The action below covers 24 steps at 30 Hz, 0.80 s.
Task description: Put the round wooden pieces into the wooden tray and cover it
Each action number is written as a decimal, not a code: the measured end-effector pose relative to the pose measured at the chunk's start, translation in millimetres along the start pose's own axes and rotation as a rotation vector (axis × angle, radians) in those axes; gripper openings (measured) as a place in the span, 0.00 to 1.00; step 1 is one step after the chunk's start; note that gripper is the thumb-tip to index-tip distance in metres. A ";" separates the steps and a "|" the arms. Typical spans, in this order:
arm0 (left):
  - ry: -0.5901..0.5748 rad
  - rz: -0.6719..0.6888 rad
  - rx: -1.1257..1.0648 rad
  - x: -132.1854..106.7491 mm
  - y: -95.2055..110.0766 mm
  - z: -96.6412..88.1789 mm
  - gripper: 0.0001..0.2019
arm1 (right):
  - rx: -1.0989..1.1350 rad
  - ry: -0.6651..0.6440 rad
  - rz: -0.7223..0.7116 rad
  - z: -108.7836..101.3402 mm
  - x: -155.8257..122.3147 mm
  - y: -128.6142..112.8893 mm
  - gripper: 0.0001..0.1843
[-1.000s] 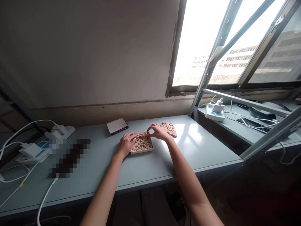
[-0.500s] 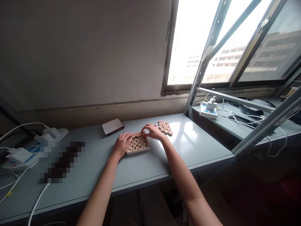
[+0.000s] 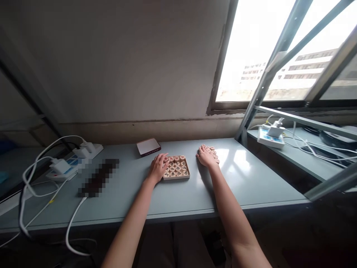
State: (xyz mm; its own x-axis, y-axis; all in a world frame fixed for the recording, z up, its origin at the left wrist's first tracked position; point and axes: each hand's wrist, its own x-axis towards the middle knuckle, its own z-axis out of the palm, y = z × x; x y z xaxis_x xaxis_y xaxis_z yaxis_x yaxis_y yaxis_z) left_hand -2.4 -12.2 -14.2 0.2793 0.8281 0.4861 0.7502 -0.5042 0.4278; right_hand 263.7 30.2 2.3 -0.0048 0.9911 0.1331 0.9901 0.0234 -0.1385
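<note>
A shallow square box (image 3: 176, 176) full of round wooden chess pieces (image 3: 177, 167) with dark characters lies on the grey table (image 3: 173, 197). My left hand (image 3: 158, 167) rests against the box's left side, fingers curved on its edge. My right hand (image 3: 205, 156) has its fingers spread, lying flat on a loose group of wooden pieces (image 3: 214, 153) to the right of the box. Nothing is lifted off the table.
A small white box with a dark red rim (image 3: 148, 146) sits behind the chess box. Power strips with white plugs and cables (image 3: 69, 163) lie at the left. A second shelf at the right holds another power strip (image 3: 270, 138) and wires. Slanted metal struts (image 3: 267, 74) cross the window.
My right hand left the chess box's far right corner and moved right onto the loose pieces, opening from a pinch. The left hand stayed by the box. The camera swung left.
</note>
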 end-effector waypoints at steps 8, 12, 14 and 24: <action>0.011 -0.009 -0.007 -1.4 4.1 -2.7 0.18 | 0.069 0.044 -0.238 -7.3 -6.2 -29.6 0.16; 0.062 -0.100 -0.068 0.4 0.8 -2.1 0.18 | 0.114 0.076 -0.232 -15.8 -6.3 -32.1 0.12; 0.100 -0.192 -0.144 2.1 -3.7 0.5 0.18 | 0.224 0.125 -0.260 -21.5 -7.6 -37.8 0.11; 0.054 -0.370 -0.604 8.3 -18.1 12.2 0.17 | 0.412 0.073 -0.720 -10.0 -35.4 -107.4 0.13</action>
State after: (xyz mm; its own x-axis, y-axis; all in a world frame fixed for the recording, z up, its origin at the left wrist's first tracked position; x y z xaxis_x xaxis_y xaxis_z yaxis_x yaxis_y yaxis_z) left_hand -6.4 6.8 -27.3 0.0282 0.9658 0.2577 0.3219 -0.2528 0.9124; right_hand 158.9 -8.8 22.3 -0.5940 0.7047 0.3880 0.6177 0.7085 -0.3411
